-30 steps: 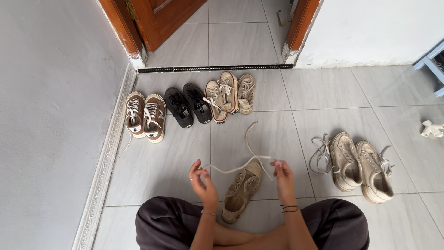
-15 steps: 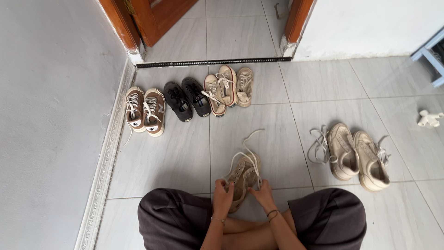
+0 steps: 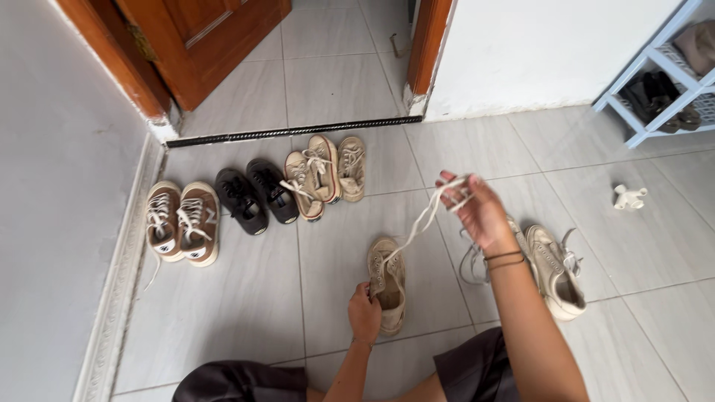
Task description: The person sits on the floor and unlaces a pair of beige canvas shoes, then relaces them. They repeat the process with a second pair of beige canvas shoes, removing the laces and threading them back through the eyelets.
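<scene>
Head view shows the left hand (image 3: 364,313) closed on the side of a beige sneaker (image 3: 387,283) that lies on the tiled floor (image 3: 246,313) before the person's knees. Right hand (image 3: 477,210) is raised and pinches the white shoelace (image 3: 417,223), which runs taut down to this sneaker. Other shoes (image 3: 246,197) stand in a row near the door (image 3: 201,37).

Nine shoes (image 3: 387,283) on the floor, one white lace (image 3: 417,223)
</scene>
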